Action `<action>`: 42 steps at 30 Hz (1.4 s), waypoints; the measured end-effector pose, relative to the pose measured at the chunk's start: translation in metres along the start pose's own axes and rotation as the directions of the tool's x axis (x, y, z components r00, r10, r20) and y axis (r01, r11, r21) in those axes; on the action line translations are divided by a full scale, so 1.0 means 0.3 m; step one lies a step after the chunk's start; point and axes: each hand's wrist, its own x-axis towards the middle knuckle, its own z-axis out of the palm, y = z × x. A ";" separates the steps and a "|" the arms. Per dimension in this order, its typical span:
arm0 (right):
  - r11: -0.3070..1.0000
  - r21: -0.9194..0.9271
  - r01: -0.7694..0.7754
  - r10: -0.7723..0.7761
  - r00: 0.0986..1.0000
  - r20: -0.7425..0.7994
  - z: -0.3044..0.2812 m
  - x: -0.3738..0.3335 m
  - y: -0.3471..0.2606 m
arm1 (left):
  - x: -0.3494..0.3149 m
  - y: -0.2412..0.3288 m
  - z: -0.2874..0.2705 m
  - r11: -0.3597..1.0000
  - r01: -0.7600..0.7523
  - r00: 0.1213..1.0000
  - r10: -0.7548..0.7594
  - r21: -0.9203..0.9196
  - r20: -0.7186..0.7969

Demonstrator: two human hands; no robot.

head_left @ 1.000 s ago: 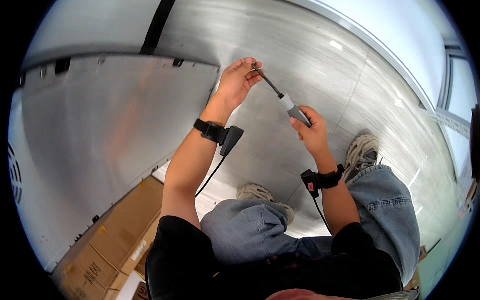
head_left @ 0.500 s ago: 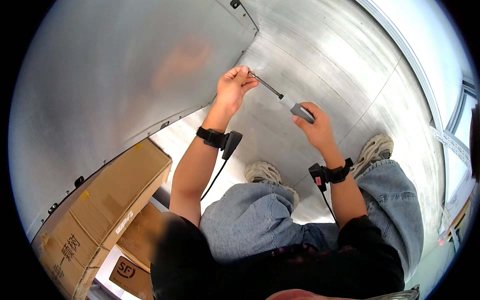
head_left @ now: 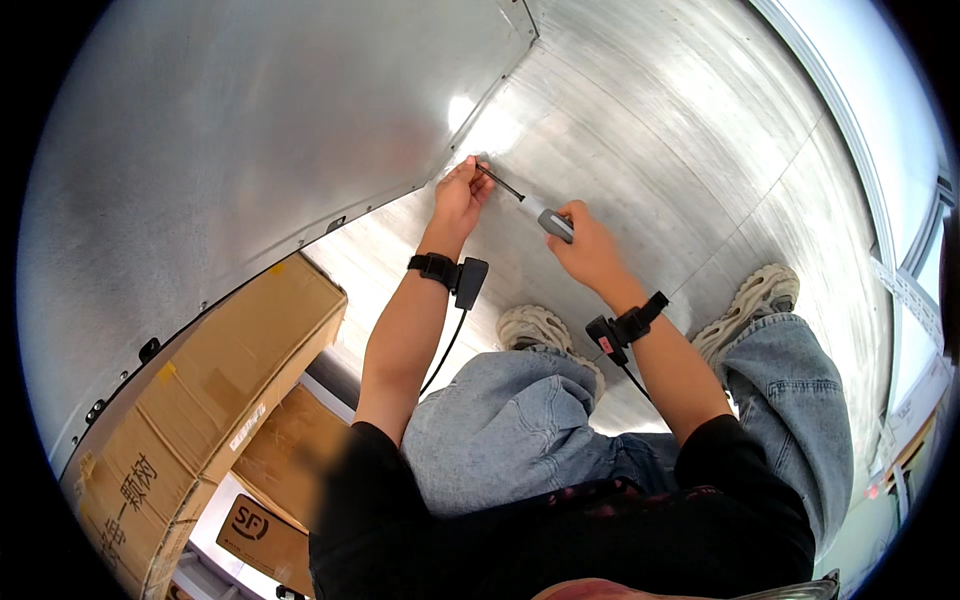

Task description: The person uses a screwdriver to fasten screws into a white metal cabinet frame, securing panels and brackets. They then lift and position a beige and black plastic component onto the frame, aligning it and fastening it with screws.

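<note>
A screwdriver (head_left: 556, 226) with a grey handle and a thin dark shaft slants up and to the left. My right hand (head_left: 592, 250) is closed round its handle. At the far end of the shaft, the fingers of my left hand (head_left: 460, 203) are pinched about the tip; whether a small screw is there too, I cannot tell. Both hands are beside the lower edge of a large grey metal panel (head_left: 250, 130), with the left one closest to it. Each wrist wears a black strap with a small box and a cable.
Cardboard boxes (head_left: 215, 390) are stacked at the lower left, against the panel. Pale grey boards make up the floor (head_left: 660, 190), where my two shoes (head_left: 535, 328) stand apart. A white frame (head_left: 850, 110) runs along the right side.
My right hand and the screwdriver have moved left and slightly down. The left hand has shifted a little left and down, and its fingertips are now by the panel's edge.
</note>
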 end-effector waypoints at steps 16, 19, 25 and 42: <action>0.980 0.196 -0.029 0.028 1.000 0.008 0.138 0.059 -0.027 | 0.048 0.015 0.015 0.990 -0.140 0.968 0.138 0.009 -0.211; 0.982 0.188 -0.007 0.007 1.000 0.002 0.142 0.064 -0.021 | 0.057 0.017 0.004 0.994 -0.109 0.976 0.101 -0.029 -0.193; 0.985 0.155 -0.073 0.063 0.996 0.064 0.128 0.071 -0.050 | 0.060 0.013 -0.011 0.990 -0.108 0.987 0.096 -0.087 -0.128; 0.979 0.197 -0.048 0.044 0.999 0.027 0.144 0.070 -0.038 | 0.079 0.022 -0.025 0.989 -0.028 0.992 0.010 -0.147 -0.122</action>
